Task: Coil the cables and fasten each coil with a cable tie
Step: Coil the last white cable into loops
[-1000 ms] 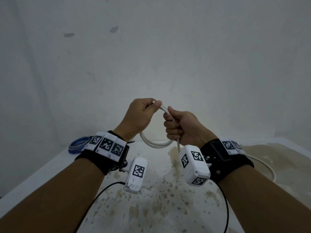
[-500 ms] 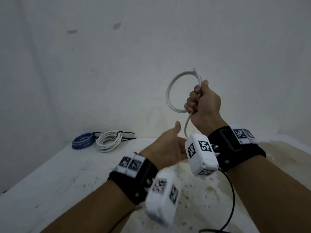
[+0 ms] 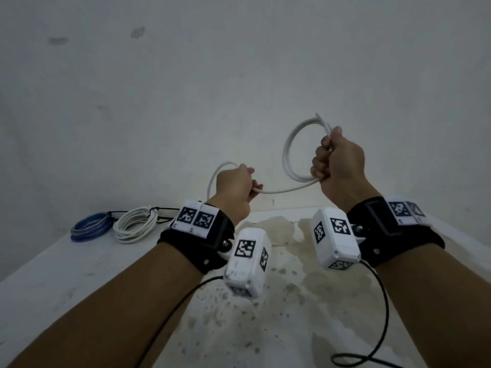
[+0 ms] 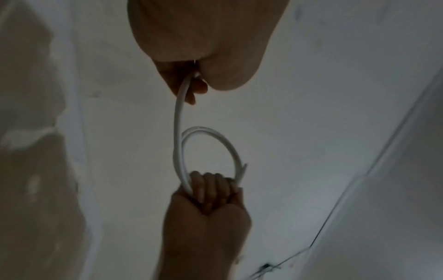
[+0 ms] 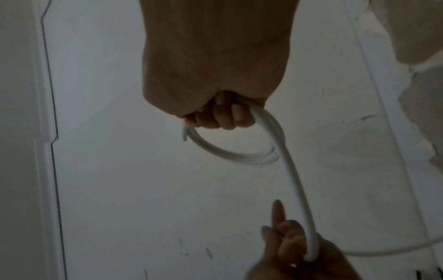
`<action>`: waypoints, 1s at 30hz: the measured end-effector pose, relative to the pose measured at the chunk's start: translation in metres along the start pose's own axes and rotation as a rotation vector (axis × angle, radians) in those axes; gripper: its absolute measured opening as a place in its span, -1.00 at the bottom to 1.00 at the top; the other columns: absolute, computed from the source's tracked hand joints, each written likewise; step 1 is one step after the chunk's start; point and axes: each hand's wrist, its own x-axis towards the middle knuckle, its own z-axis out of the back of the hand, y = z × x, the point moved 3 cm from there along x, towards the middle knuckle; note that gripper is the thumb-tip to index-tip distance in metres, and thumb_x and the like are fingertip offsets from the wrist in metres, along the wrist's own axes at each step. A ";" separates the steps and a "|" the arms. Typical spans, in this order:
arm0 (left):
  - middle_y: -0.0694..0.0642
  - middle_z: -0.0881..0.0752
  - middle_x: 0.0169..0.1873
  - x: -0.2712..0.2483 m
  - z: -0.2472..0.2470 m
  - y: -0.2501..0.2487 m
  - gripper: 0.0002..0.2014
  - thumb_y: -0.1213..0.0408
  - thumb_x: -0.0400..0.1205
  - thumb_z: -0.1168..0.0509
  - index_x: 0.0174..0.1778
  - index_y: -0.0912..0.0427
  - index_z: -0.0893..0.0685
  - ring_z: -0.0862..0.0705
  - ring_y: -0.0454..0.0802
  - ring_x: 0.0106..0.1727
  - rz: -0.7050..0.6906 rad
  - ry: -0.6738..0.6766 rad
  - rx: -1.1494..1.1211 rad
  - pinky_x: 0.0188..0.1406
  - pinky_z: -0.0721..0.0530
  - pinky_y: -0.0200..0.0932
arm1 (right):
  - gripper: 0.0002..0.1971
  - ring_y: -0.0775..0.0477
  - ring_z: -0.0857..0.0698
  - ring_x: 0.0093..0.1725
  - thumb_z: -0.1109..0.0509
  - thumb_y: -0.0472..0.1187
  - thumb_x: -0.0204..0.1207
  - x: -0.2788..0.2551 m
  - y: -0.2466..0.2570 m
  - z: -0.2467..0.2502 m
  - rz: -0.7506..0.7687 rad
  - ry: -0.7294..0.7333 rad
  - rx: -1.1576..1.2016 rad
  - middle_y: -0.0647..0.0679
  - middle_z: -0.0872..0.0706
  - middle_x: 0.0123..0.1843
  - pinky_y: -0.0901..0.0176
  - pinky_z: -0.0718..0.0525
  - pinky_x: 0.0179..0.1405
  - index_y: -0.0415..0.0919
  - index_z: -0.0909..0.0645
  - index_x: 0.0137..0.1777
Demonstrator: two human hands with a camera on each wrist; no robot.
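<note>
Coiling is in hand: a small coil (image 3: 295, 152) of white cable (image 3: 281, 191) is clenched in the right hand (image 3: 337, 166), raised above the table (image 3: 79, 261), while the slack is gripped by the left hand (image 3: 233, 187). Next — judged — another loop must be fed across; the tie comes later.

I see the white cable (image 3: 288, 158) held up off the table, wound into a small round coil of what looks like two turns (the wrist views are dim), its cut end poking out at the top. From the coil a loose strand sags leftward, then arches in a second, open loop. A tied white coil (image 3: 135, 224) and blue coil (image 3: 90, 227) lie side by side at the table's far left.
</note>
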 end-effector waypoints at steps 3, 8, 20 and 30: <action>0.06 -0.62 -0.22 0.006 -0.004 -0.010 -0.70 0.24 0.80 -0.09 0.12 0.28 -0.71 -0.55 -0.08 -0.38 -0.208 0.090 0.346 -0.36 -0.60 -0.27 | -0.53 0.08 -0.09 -0.65 -0.05 0.05 0.78 -0.008 -0.010 -0.004 -0.116 0.198 0.069 0.06 -0.18 -0.58 0.23 -0.07 -0.66 -0.10 -0.34 -0.38; 0.12 -0.81 -0.02 0.011 0.010 -0.028 -0.71 0.25 0.79 -0.13 0.14 0.26 -0.74 -0.76 0.04 0.00 -0.283 0.277 0.463 -0.01 -0.74 -0.08 | -0.53 0.09 -0.08 -0.65 -0.05 0.06 0.78 -0.017 -0.034 -0.016 -0.208 0.314 0.107 0.07 -0.16 -0.59 0.23 -0.05 -0.65 -0.11 -0.32 -0.38; 0.10 -0.82 -0.06 0.004 0.046 -0.059 -0.71 0.28 0.83 -0.01 0.27 0.25 -0.61 -0.68 -0.04 -0.44 -0.652 0.358 0.565 -0.43 -0.70 -0.14 | -0.52 0.08 -0.07 -0.62 -0.06 0.07 0.77 -0.022 -0.070 -0.055 -0.281 0.292 0.110 0.06 -0.16 -0.56 0.21 -0.03 -0.58 -0.11 -0.33 -0.40; -0.04 -0.82 -0.28 0.014 0.067 -0.074 -0.64 0.20 0.81 -0.06 0.05 0.31 -0.73 -0.53 -0.13 -0.58 -0.728 0.274 0.757 -0.56 -0.54 -0.23 | -0.54 0.07 -0.10 -0.60 -0.07 0.06 0.77 -0.025 -0.090 -0.078 -0.237 0.425 -0.094 0.05 -0.20 -0.55 0.16 -0.05 -0.54 -0.10 -0.35 -0.37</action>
